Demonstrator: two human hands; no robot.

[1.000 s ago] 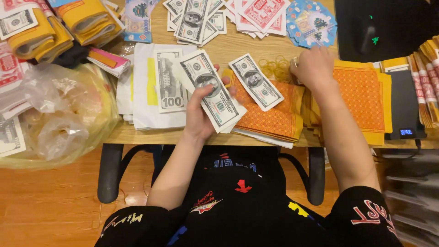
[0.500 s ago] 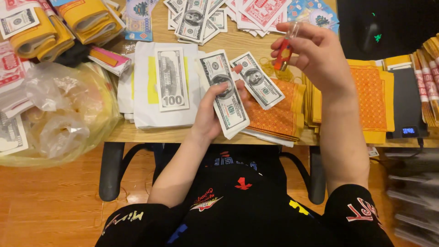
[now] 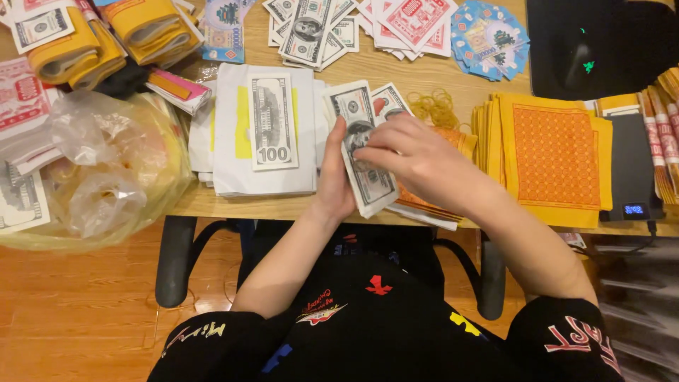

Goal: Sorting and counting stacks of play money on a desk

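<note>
Two hands meet at the middle of the frame over one stack of banknote-style papers (image 3: 368,166). The left hand (image 3: 336,177) has its grip clenched around the stack's left edge from below, thumb on top; the right hand (image 3: 417,159) lies across the stack's face, fingers (image 3: 371,145) pressed on it, grasping it too. Just right of the stack, loose rubber bands (image 3: 433,107) lie on the wooden tabletop (image 3: 382,67). A white packet with a banknote print (image 3: 272,120) lies to the left, orange-and-yellow sheets (image 3: 555,155) to the right. Wooden floor (image 3: 78,311) shows at lower left.

both hands (image 3: 336,177) (image 3: 417,159) grip banknote stack (image 3: 364,152) over table (image 3: 368,71)
</note>
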